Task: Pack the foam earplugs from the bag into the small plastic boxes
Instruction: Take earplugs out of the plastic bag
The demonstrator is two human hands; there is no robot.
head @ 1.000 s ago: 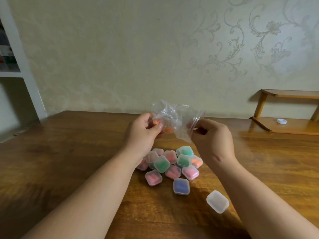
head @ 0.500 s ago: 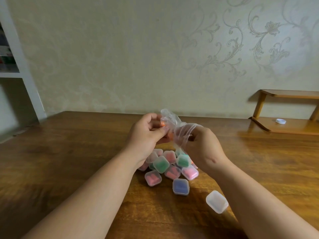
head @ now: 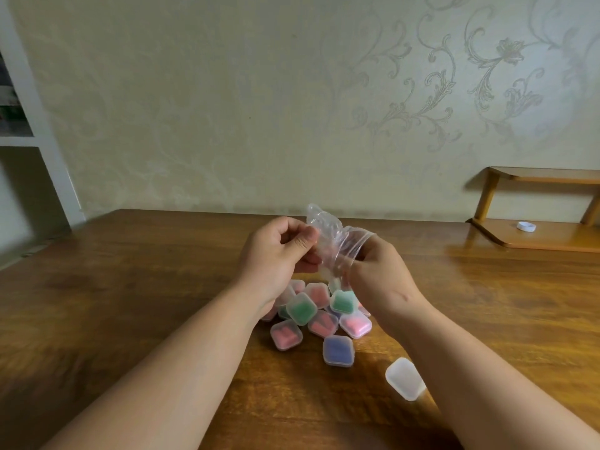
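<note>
A crumpled clear plastic bag point(head: 328, 232) is held up above the table between both hands. My left hand point(head: 276, 251) pinches its left side with curled fingers. My right hand point(head: 376, 274) has its fingers pushed into the bag's open mouth, gripping its rim. No earplug shows inside the bag. Below the hands lies a heap of small clear plastic boxes point(head: 316, 315) filled with pink, green and blue earplugs. One blue-filled box point(head: 337, 350) sits at the front of the heap. A single box with nothing visible inside point(head: 405, 378) lies apart to the right, by my right forearm.
The wooden table point(head: 130, 303) runs to the wall behind. A low wooden shelf point(head: 535, 232) stands at the back right with a small white cap point(head: 526, 226) on it. A white bookcase edge point(head: 42, 147) is at the far left.
The bag has been drawn in and crumpled between the hands. My right hand moved left and pushed its fingers into the bag's mouth. The orange earplugs seen earlier are out of sight.
</note>
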